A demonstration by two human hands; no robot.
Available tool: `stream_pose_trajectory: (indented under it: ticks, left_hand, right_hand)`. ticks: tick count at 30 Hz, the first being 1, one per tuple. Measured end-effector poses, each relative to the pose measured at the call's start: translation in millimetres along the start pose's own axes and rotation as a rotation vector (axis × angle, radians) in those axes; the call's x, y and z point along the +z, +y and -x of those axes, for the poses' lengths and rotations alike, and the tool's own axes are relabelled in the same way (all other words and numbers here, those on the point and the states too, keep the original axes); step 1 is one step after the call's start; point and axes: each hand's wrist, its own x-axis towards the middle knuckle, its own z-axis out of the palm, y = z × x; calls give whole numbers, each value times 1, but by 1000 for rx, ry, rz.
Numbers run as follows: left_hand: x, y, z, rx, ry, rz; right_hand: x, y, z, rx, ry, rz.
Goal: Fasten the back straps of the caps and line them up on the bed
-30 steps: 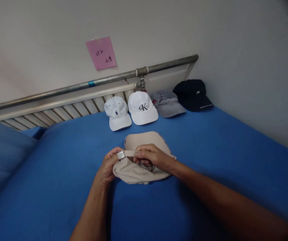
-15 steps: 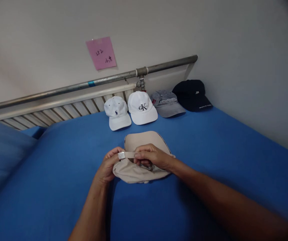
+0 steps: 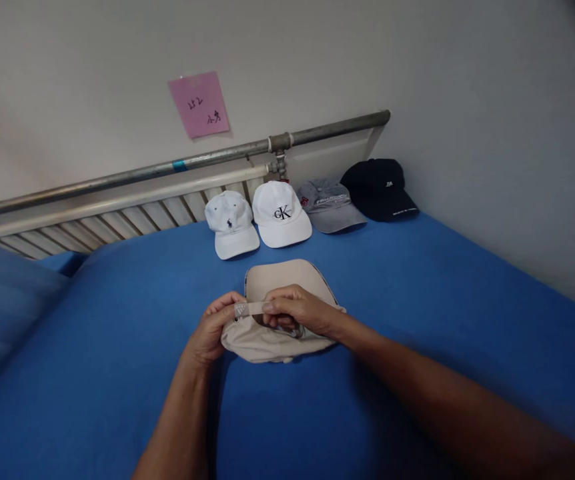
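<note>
A beige baseball cap (image 3: 272, 347) rests on the blue sheet, its brim pointing away from me and its back strap (image 3: 255, 308) toward the top. My left hand (image 3: 212, 327) pinches the strap's left end beside a silver metal buckle (image 3: 240, 310). Thumb and fingers of my right hand (image 3: 297, 310) are closed on the same strap, a short way to the right of the buckle. The strap is stretched between both hands. My right hand hides part of the cap's opening.
Behind the beige cap stand a small white cap (image 3: 232, 227), a white CK cap (image 3: 281, 217), a grey cap (image 3: 330, 207) and a black cap (image 3: 380, 190) in a row. A radiator (image 3: 117, 227) and metal pipe (image 3: 227, 155) run along the wall, below a pink note (image 3: 199, 105).
The whole view has shifted slightly. Both hands keep their hold on the strap, and the buckle has tilted a little, so its face looks different.
</note>
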Motion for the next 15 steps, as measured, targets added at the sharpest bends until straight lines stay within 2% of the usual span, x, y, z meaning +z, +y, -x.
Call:
stream_pose_trajectory:
  ticks: [9,15]
  left_hand:
    - [-1,0,-1,7,20,-32]
    - [-1,0,0,17,29,4]
  right_hand:
    - [12,-13,4,-26,58,111]
    - [9,-17,4,28,99,194]
